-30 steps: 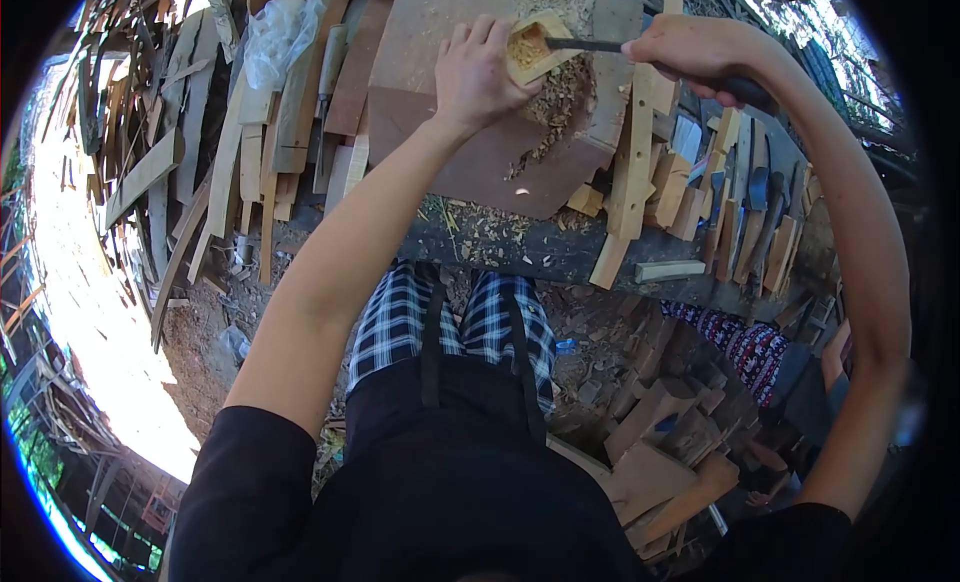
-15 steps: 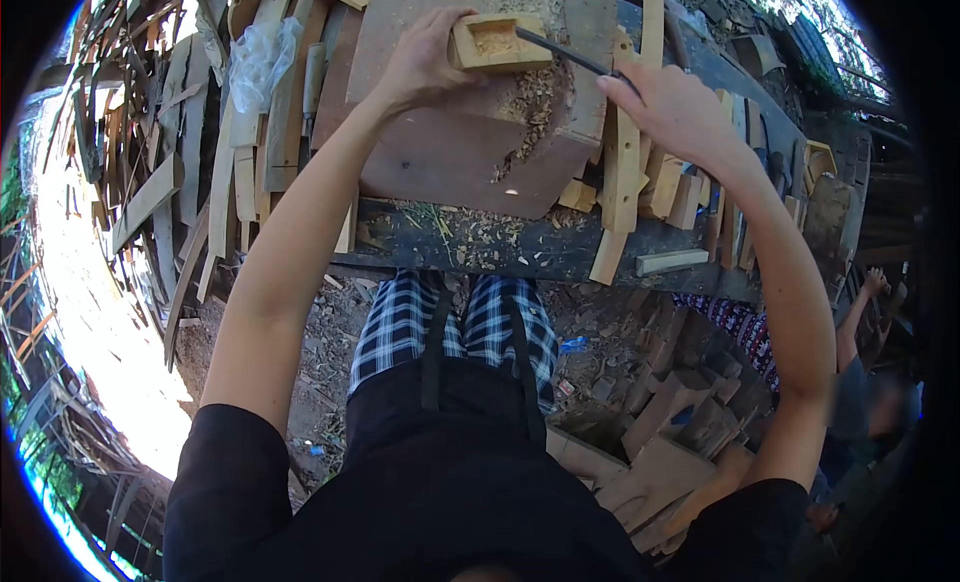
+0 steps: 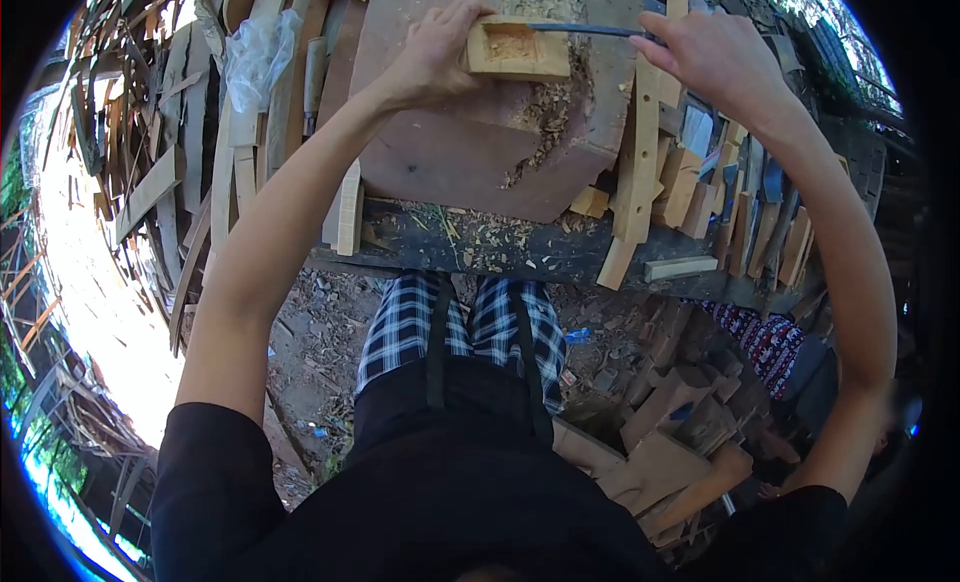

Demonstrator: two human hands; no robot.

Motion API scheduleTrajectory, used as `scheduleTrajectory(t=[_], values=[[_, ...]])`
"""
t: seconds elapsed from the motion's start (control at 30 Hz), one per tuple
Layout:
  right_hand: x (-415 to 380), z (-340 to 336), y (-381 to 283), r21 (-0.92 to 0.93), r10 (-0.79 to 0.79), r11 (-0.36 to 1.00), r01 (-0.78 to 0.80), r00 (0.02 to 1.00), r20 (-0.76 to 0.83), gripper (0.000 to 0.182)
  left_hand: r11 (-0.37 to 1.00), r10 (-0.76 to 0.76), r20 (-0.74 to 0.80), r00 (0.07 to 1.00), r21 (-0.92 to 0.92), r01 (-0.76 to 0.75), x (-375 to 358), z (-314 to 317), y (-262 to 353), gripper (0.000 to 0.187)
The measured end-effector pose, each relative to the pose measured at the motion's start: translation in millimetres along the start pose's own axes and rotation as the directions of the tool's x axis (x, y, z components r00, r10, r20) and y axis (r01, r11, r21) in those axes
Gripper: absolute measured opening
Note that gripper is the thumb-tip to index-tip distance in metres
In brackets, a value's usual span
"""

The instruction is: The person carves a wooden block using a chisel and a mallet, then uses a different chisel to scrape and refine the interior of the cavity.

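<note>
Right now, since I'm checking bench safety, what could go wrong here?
The dark tool in the right hand points toward the left hand; a slip might reach its fingers. The hollowed wooden block appears gripped only at one end, so it could twist under pressure.

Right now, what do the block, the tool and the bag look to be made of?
Block: wood, apparently unvarnished; it is pale yellow, with a rough-cut hollow.
Tool: the shaft is probably metal, being slim, straight and dark with a bluish sheen; the handle's material can't be made out.
Bag: likely thin plastic, see-through and crinkled, with shiny highlights.
</note>
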State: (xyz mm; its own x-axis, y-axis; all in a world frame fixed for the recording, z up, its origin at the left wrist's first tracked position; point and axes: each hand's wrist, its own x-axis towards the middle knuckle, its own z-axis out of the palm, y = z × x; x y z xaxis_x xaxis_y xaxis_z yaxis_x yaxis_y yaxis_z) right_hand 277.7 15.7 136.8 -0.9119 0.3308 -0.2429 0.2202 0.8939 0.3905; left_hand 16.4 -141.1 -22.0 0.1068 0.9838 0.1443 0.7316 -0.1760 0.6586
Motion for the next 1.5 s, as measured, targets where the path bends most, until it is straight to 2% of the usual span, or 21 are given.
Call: scheduleTrajectory(t=[0.1,0.17,0.2,0.27,0.3,0.37,0.4,0.47,0.5,0.57,0.7,0.77,0.8,0.87,0.9,0.97,1.0,1.07,1.17,1.4,1.5], values=[[-3,2,0,0.061,0.019,0.998,-0.018,1.000,-0.003,0.038,1.000,-0.006,-0.013,1.000,0.025,0.006,2,2,3,0.079],[4,-4,3,-0.019,-0.024,1.000,0.025,0.998,0.060,0.039,0.999,-0.007,0.004,1.000,0.049,0.007,2,1,4,0.080],[9,-9,4,-0.019,-0.022,1.000,0.023,0.998,0.051,0.039,0.998,-0.007,0.002,1.000,0.058,0.006,2,0,4,0.080],[20,-24,6,-0.160,-0.128,0.977,0.139,0.989,0.077,0.043,0.997,0.011,-0.004,1.000,0.080,-0.011,2,1,3,0.082],[28,-39,6,-0.161,-0.119,0.979,0.128,0.991,0.066,0.043,0.996,0.019,-0.003,1.000,0.092,-0.018,3,-1,3,0.082],[39,-64,5,-0.131,-0.075,0.984,0.121,0.948,0.309,0.029,0.998,-0.004,0.018,1.000,0.060,0.003,3,-1,4,0.083],[33,-48,9,-0.132,-0.068,0.985,0.113,0.949,0.309,0.029,0.998,0.003,0.020,1.000,0.062,-0.004,3,1,3,0.083],[21,4,11,0.233,-0.062,0.972,0.043,0.995,0.075,0.049,0.998,0.009,0.010,1.000,0.065,-0.009,4,1,1,0.083],[14,20,-6,0.224,-0.053,0.974,0.036,0.996,0.072,0.049,0.997,0.020,0.004,1.000,0.069,-0.020,5,0,0,0.083],[3,45,-36,0.428,0.183,0.880,-0.208,0.978,0.101,0.056,0.995,0.017,0.041,0.999,0.094,-0.021,9,-2,1,0.083],[-11,37,-55,0.404,0.247,0.880,-0.248,0.967,0.056,0.060,0.997,-0.006,0.101,0.995,0.080,-0.002,16,-9,-3,0.086],[-14,10,-56,0.331,0.222,0.910,-0.248,0.968,0.115,0.058,0.980,0.103,0.217,0.971,0.145,-0.136,27,-18,-15,0.091],[-16,5,-59,0.330,0.220,0.911,-0.247,0.968,0.117,0.058,0.981,0.102,0.216,0.971,0.142,-0.135,27,-22,-16,0.091],[-20,-1,-62,0.419,0.309,0.849,-0.323,0.946,0.103,0.056,0.921,0.282,0.174,0.943,0.225,-0.317,27,-27,-18,0.096],[-20,2,-64,0.418,0.309,0.849,-0.323,0.946,0.102,0.056,0.921,0.283,0.172,0.944,0.226,-0.317,25,-25,-15,0.096],[-16,11,-70,0.383,0.291,0.877,-0.291,0.955,0.059,0.055,0.982,0.189,0.073,0.979,-0.012,-0.188,14,-20,-12,0.097],[-14,11,-73,0.385,0.287,0.878,-0.286,0.956,0.057,0.055,0.983,0.184,0.072,0.980,-0.010,-0.183,13,-19,-12,0.097],[-11,10,-81,0.439,0.340,0.826,-0.352,0.934,0.110,0.053,0.996,0.044,0.047,0.998,0.082,-0.048,12,-12,-11,0.096],[-14,10,-81,0.463,0.352,0.796,-0.390,0.921,0.170,0.053,0.983,0.035,0.018,0.999,0.178,-0.038,9,-7,-13,0.093],[3,19,-77,0.531,0.315,0.753,-0.388,0.922,0.226,0.055,0.988,0.097,0.021,0.995,0.122,-0.099,10,-9,-19,0.089],[10,32,-52,0.488,0.184,0.848,-0.206,0.979,0.092,0.057,0.987,0.128,0.020,0.992,0.095,-0.129,9,-6,-15,0.087]])
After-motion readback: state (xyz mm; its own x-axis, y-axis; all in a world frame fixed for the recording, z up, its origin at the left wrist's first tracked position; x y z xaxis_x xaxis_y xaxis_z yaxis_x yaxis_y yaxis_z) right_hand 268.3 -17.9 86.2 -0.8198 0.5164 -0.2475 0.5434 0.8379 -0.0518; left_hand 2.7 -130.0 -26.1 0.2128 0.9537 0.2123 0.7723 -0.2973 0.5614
